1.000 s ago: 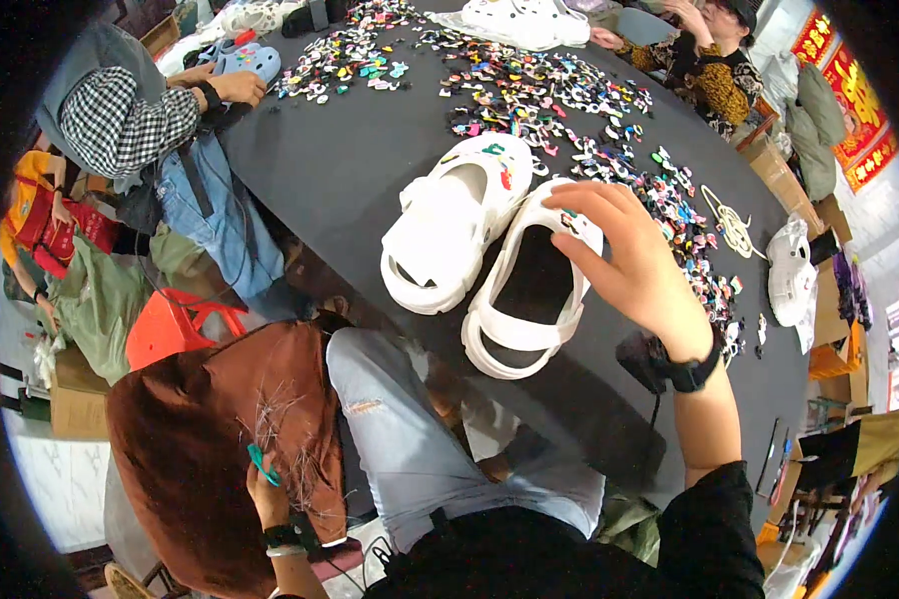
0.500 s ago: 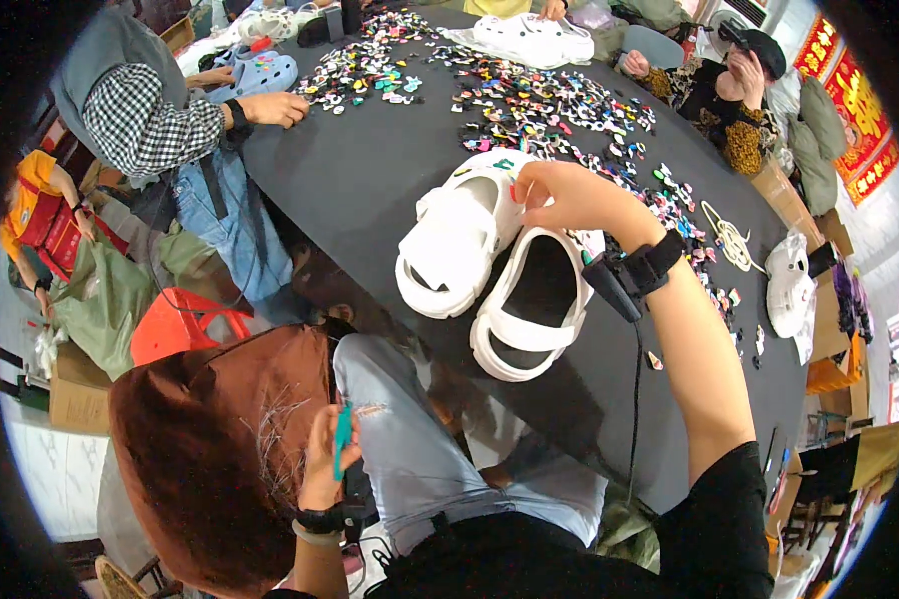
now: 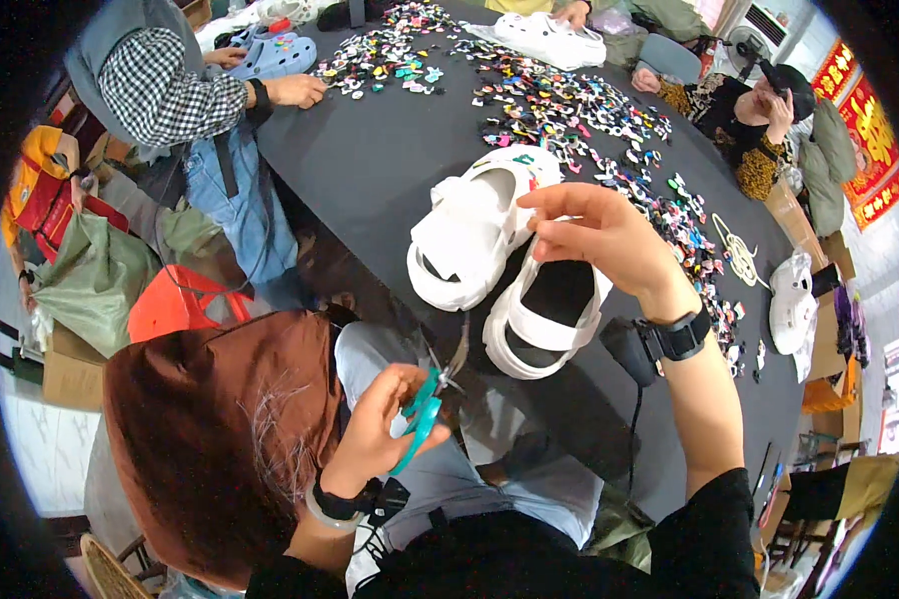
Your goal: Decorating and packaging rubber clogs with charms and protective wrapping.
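Two white clogs are seen side by side near the close edge of a round black table (image 3: 370, 180). The nearer clog (image 3: 541, 317) lies with its opening upward, its dark inside showing, and its front end is covered by the right hand (image 3: 594, 238), whose fingers are curled and pinched together at the clog's toe; whether something small is held between the fingertips cannot be told. A dark watch (image 3: 681, 334) is worn on that wrist, with a black box and a cable hanging just below it. The second clog (image 3: 474, 228) lies touching the first on its left, with small coloured charms set on its toe.

A pair of small teal-handled scissors (image 3: 422, 411) is gripped in the left hand (image 3: 380, 429), which is closed around the handles, low over the lap and apart from the table, with the blades pointing up toward the table's edge.

Many small coloured charms (image 3: 569, 110) are scattered over the far half of the table. Across the table a blue clog (image 3: 275, 55) is handled by a person in a checked sleeve (image 3: 165, 90), and further white clogs (image 3: 549, 38) lie at the far rim
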Motion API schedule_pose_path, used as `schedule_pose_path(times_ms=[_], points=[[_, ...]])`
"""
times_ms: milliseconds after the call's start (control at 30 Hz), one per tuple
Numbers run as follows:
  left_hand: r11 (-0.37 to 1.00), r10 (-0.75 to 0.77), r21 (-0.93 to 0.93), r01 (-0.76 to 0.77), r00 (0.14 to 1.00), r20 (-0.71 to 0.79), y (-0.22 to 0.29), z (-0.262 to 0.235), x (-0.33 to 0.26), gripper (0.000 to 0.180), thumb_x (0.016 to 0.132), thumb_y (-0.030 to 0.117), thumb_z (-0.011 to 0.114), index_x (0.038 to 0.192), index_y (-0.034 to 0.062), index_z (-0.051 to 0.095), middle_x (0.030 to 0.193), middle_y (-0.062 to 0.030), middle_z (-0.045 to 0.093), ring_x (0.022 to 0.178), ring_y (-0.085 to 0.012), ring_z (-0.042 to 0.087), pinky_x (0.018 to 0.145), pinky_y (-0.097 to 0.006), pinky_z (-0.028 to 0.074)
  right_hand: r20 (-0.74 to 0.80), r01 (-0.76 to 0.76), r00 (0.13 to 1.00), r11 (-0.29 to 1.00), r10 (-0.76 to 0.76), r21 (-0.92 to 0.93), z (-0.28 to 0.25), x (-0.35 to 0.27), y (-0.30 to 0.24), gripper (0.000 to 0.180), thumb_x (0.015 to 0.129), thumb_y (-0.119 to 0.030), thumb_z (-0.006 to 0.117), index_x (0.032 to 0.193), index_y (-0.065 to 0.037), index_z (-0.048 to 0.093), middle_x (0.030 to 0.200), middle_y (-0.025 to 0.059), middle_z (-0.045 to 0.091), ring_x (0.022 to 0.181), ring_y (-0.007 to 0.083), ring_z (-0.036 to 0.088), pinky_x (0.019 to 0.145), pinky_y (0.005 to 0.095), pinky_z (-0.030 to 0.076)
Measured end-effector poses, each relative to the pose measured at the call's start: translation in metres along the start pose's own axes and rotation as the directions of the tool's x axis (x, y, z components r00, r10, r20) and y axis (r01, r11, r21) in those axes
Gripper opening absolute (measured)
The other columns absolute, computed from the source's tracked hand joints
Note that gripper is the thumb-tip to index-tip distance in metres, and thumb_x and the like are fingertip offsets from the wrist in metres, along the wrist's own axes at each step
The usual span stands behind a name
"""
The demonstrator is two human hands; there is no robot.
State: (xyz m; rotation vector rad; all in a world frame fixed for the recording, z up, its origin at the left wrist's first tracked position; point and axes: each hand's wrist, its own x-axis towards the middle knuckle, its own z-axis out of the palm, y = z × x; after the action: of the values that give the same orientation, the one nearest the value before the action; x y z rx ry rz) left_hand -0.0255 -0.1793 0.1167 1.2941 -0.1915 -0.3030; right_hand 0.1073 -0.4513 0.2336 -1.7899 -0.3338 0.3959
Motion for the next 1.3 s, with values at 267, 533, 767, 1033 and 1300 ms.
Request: schedule_pose_path(times_ms=[267, 533, 767, 1033, 1300], points=[[0.625, 0.374, 0.732, -0.272, 0.927, 0.024, 0.036, 0.014, 0.039, 0.045, 0.067, 0.011, 0.085, 0.102, 0.0024, 0.058, 0.083, -0.0069, 0.062, 0.075, -0.0144, 0.060, 0.066, -0.029, 0.049, -0.050, 0.071, 0.997, 0.949, -0.059, 0.308, -0.003, 0.000, 0.012, 0.036, 0.090, -0.005, 0.063, 0.125, 0.002, 0.054, 0.112, 0.0109, 0.062, 0.100, 0.0200, 0.066, 0.091, 0.0319, 0.052], [0.536, 0.304, 0.827, -0.169, 0.953, -0.003, 0.055, 0.018, 0.068, 0.033, 0.071, 0.014, 0.082, 0.094, 0.0012, 0.062, 0.081, -0.0090, 0.068, 0.069, -0.0147, 0.064, 0.063, -0.028, 0.051, 0.015, 0.152, 0.988, 0.987, -0.154, 0.058, 0.001, 0.017, -0.004, 0.034, 0.095, -0.016, 0.060, 0.123, 0.002, 0.055, 0.110, 0.0131, 0.065, 0.101, 0.0209, 0.067, 0.093, 0.0304, 0.046], [0.566, 0.238, 0.808, -0.166, 0.971, 0.032, 0.054, 0.016, 0.080, 0.025, 0.074, 0.013, 0.079, 0.090, -0.0006, 0.064, 0.075, -0.0101, 0.068, 0.066, -0.0112, 0.062, 0.062, -0.027, 0.049, -0.024, 0.166, 0.986, 0.983, -0.164, 0.082, 0.005, 0.021, 0.002, 0.033, 0.088, -0.012, 0.065, 0.117, 0.002, 0.058, 0.103, 0.0138, 0.067, 0.095, 0.0181, 0.067, 0.086, 0.0280, 0.049], [0.593, 0.225, 0.793, -0.141, 0.974, 0.005, 0.045, 0.013, 0.086, 0.019, 0.076, 0.011, 0.077, 0.087, -0.0002, 0.066, 0.072, -0.0095, 0.068, 0.063, -0.0101, 0.062, 0.060, -0.027, 0.049, -0.035, 0.166, 0.986, 0.985, -0.165, 0.053, 0.004, 0.020, 0.001, 0.036, 0.086, -0.012, 0.068, 0.118, 0.003, 0.057, 0.105, 0.0162, 0.066, 0.095, 0.0188, 0.067, 0.085, 0.0278, 0.050], [0.606, 0.216, 0.788, -0.110, 0.976, -0.030, 0.050, 0.014, 0.079, 0.018, 0.075, 0.011, 0.078, 0.085, 0.0012, 0.067, 0.070, -0.0075, 0.068, 0.062, -0.0066, 0.059, 0.058, -0.025, 0.047, -0.001, 0.153, 0.988, 0.986, -0.153, 0.066, 0.001, 0.020, 0.002, 0.035, 0.089, -0.007, 0.064, 0.122, 0.001, 0.057, 0.111, 0.0138, 0.065, 0.104, 0.0217, 0.066, 0.092, 0.0301, 0.048]])
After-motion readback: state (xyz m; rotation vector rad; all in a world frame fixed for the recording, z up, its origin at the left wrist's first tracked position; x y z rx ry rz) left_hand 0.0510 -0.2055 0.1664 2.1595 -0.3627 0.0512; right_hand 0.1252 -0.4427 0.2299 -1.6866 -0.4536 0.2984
